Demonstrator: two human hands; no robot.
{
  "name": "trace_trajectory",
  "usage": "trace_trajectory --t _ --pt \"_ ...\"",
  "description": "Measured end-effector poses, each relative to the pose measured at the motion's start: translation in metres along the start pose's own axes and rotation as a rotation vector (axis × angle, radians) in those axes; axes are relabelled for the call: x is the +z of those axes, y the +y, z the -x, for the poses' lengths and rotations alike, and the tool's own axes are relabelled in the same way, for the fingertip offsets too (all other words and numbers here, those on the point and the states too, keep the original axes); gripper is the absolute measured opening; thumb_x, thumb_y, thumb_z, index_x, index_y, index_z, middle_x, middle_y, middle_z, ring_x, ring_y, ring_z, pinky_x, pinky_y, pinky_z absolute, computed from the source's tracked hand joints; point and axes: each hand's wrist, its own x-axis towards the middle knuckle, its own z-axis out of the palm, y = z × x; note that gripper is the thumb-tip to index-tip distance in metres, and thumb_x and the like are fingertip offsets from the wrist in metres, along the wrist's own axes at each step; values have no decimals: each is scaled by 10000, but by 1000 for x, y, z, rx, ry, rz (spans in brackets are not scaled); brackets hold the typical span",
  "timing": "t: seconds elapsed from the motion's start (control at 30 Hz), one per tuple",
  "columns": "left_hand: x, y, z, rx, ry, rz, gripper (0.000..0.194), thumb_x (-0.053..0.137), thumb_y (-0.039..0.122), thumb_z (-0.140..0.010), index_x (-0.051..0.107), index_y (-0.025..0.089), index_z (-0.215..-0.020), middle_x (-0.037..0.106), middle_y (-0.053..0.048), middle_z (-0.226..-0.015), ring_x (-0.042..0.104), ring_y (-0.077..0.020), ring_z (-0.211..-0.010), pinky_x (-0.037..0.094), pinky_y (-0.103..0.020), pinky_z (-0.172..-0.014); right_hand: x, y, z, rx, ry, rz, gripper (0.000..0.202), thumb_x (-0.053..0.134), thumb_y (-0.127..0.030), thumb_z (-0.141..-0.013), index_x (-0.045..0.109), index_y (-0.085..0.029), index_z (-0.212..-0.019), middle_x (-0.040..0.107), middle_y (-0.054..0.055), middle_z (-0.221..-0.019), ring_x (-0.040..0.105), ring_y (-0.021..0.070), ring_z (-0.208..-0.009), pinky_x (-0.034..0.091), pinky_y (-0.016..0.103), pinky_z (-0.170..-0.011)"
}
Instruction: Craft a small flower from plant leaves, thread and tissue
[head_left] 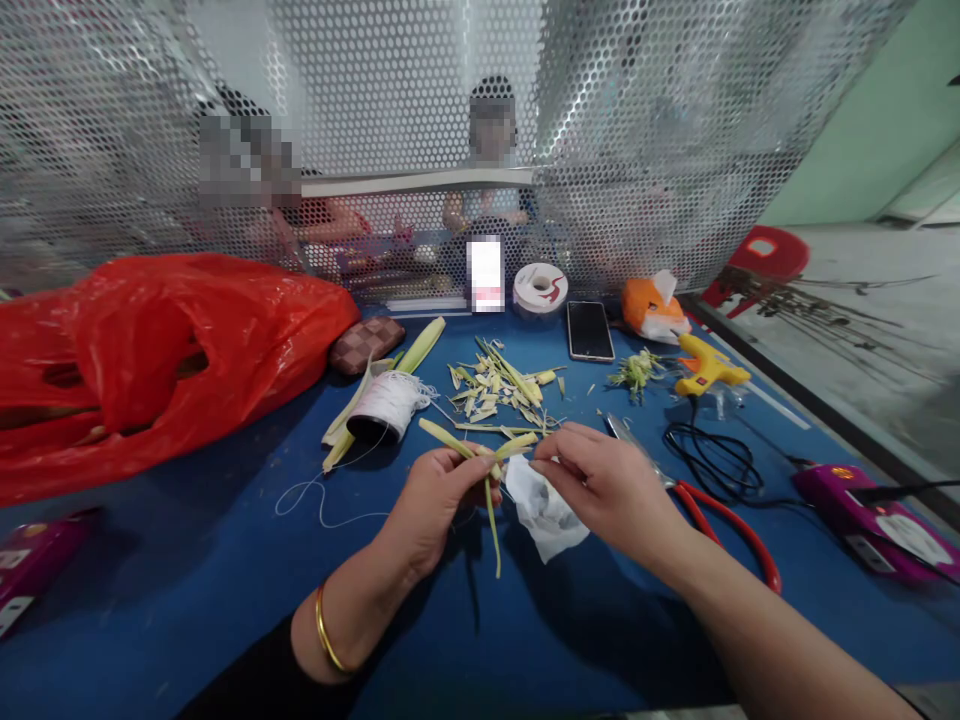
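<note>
My left hand (442,495) pinches a small bunch of pale yellow-green leaf strips (493,520); one strip hangs down, while others stick out to the upper left and right. Close by on the right, my right hand (596,480) has thumb and fingers pressed together, and I cannot make out what is between them. A crumpled white tissue (544,515) lies below its fingertips. A spool of white thread (390,402) rests on its side at left, a loose strand trailing toward my left hand. Beyond my hands is a pile of cut leaf pieces (499,385).
Leaf stalks (420,345) and a red plastic bag (180,340) lie left. Toward the right are red-handled scissors (731,510), a yellow glue gun (709,365) with black cable, a purple box (874,520) and a phone (590,331). A ribbon roll (540,290) stands before the perforated metal screen (405,110).
</note>
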Motion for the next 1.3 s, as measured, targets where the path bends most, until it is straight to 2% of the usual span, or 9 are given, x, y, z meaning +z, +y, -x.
trace_trajectory --t 0.13,0.3,0.47,0.57,0.67,0.77,1.0,1.1,1.3 --pt "0 -2 0 58 17 -97 225 790 308 -656 676 125 -721 651 -9 -647 595 -112 -545 498 -246 -598 -2 -5 3 -232 53 173 213 463 -226 -976 641 -183 -868 604 20 -740 540 124 -628 354 242 -568" --pt "4 -3 5 38 -150 -281 159 747 274 -687 698 123 -686 639 -23 -604 578 -120 -531 475 -251 -580 -2 -7 2 -313 40 163 247 442 -208 -981 644 -171 -843 577 17 -696 515 122 -588 349 243 -548" --pt "1 -4 9 23 -410 -358 134 719 279 -733 715 147 -711 638 -26 -632 589 -137 -570 485 -270 -606 -1 -4 -3 -190 -65 -101 211 488 -201 -942 626 -187 -782 617 19 -722 556 125 -664 398 237 -610" --pt "-2 -3 10 32 -468 -305 152 742 307 -737 719 159 -762 655 -25 -655 612 -143 -593 496 -280 -638 1 0 -7 21 -119 -346 185 564 -241 -877 614 -189 -706 587 -3 -651 520 119 -612 393 235 -571" --pt "-1 2 10 86 -418 -261 177 757 324 -730 701 159 -760 659 -22 -627 622 -149 -596 494 -283 -650 7 4 -9 305 -166 -560 199 618 -323 -818 593 -187 -675 499 -43 -548 429 99 -504 334 227 -483" --pt "3 5 11 164 -322 -208 191 752 336 -729 684 162 -769 660 -15 -629 624 -153 -604 504 -294 -665 15 5 -7 377 -122 -599 207 611 -343 -814 588 -188 -680 512 -36 -551 441 108 -504 335 235 -483" --pt "7 3 9 283 -32 -160 160 729 294 -725 645 160 -751 646 -1 -661 617 -143 -623 513 -284 -674 25 -5 7 -10 80 -78 259 487 -248 -950 634 -190 -745 579 15 -647 527 133 -617 373 246 -581" --pt "7 2 8 308 36 -192 150 714 292 -729 637 163 -727 640 3 -632 611 -143 -619 511 -279 -682 29 -8 10 -142 101 86 265 452 -219 -975 655 -191 -807 594 17 -659 531 119 -594 356 236 -565" --pt "7 -2 4 301 106 -225 149 727 293 -693 646 169 -710 648 8 -609 609 -149 -598 503 -274 -655 31 -13 11 -361 192 414 380 379 -196 -1005 691 -180 -789 539 12 -563 424 126 -483 266 297 -487"
